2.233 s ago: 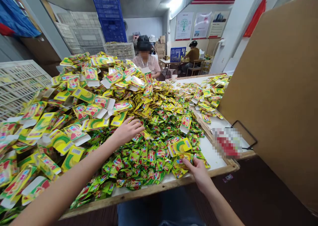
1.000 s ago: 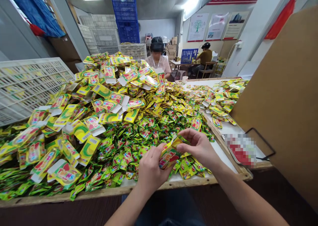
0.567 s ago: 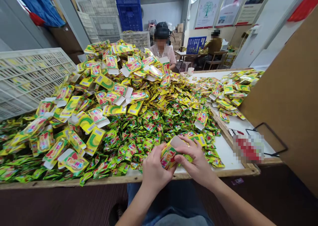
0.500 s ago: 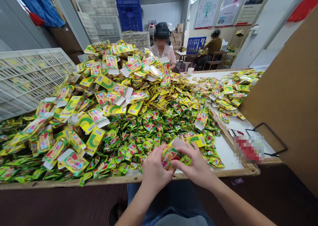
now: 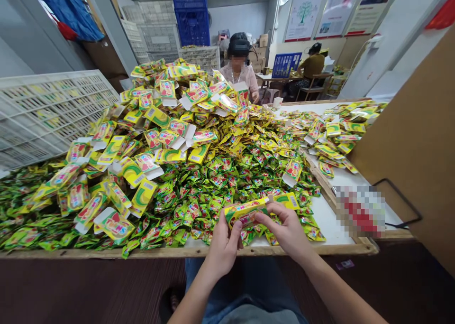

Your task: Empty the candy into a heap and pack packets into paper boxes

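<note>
Just below the middle of the frame, in both hands above the near part of the table: a small yellow box (image 5: 245,213), held longways, a bit higher at its right end, with green and red on its front. Pinched at the left end by the left hand (image 5: 222,245), thumb flat on the front, fingers mostly out of sight behind. Pinched near the other end by the right hand (image 5: 288,231), thumb on the front, fingers bent over by the top corner. Too hidden there to tell about the right end, open or closed. Just behind the right hand, one more yellow box (image 5: 288,201), on top of the packets. All around the middle, lots of shiny green packets (image 5: 216,184), with yellow packets (image 5: 232,141) farther back. On the left, a big messy hill of yellow boxes (image 5: 142,134), many with white flaps sticking out. Along the bottom of the pile, a wooden edge (image 5: 117,253). At the right, a bare bit of white table (image 5: 334,215), a blurry red and white thing (image 5: 360,212) and a tall brown board (image 5: 408,139). At the far left, a tilted white basket (image 5: 59,113). At top middle, a person in pink (image 5: 245,77) across the table, and blue crates (image 5: 192,20).
</note>
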Demonstrator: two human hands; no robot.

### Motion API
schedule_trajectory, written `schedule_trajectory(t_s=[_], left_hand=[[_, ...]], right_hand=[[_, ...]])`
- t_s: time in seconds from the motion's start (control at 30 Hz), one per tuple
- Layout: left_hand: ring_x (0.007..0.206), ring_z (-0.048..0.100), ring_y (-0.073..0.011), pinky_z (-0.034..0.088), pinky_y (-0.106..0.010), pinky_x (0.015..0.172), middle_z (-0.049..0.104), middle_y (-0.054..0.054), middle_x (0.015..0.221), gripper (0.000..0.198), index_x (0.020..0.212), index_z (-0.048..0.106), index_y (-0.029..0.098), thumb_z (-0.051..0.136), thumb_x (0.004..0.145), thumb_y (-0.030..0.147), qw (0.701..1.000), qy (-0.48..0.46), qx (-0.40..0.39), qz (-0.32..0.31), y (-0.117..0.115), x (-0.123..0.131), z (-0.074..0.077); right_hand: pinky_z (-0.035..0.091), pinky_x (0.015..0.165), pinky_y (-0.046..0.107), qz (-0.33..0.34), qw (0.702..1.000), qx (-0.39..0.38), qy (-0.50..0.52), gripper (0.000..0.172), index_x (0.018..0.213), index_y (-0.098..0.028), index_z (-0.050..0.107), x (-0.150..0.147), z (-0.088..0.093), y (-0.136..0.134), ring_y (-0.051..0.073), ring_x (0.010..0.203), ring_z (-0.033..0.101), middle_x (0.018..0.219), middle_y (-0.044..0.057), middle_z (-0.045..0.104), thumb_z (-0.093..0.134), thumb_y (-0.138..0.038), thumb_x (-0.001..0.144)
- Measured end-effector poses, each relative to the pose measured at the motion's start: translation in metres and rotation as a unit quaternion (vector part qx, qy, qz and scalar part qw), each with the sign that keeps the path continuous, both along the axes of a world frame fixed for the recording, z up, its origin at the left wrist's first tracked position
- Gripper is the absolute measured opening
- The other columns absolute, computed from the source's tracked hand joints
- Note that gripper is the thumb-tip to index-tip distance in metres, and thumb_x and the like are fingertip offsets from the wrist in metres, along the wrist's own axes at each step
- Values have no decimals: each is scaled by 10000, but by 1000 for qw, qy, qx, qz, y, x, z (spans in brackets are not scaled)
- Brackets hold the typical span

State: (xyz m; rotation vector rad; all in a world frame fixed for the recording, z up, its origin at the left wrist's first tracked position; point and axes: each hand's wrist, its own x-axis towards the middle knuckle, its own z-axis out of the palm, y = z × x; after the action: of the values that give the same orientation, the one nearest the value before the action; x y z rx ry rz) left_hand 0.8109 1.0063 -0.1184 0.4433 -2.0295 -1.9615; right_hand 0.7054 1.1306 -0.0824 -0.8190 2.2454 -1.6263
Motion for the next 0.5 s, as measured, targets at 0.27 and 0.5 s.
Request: schedule_trajectory(t_s=[0.27,0.5], left_hand=[[393,460,-85,412,-201,368,485,62,574,499,998,444,154,480,808,613,994,-12,20,111,8,-9,1],[328,405,-80,359,-201,301,449,85,519,568,957,448,167,494,741,690,991,-17,76,105,17,-9,-1]], right_hand=[[460,780,351,91,994,17,-56,480,685,-172,668,9,-9,-5,193,750,554,694,40,634,486,-594,822],[512,644,291,-167,981,-77,-59,685,1091,-206,517,16,-23,0,155,715,578,910,38,599,786,-525,548]])
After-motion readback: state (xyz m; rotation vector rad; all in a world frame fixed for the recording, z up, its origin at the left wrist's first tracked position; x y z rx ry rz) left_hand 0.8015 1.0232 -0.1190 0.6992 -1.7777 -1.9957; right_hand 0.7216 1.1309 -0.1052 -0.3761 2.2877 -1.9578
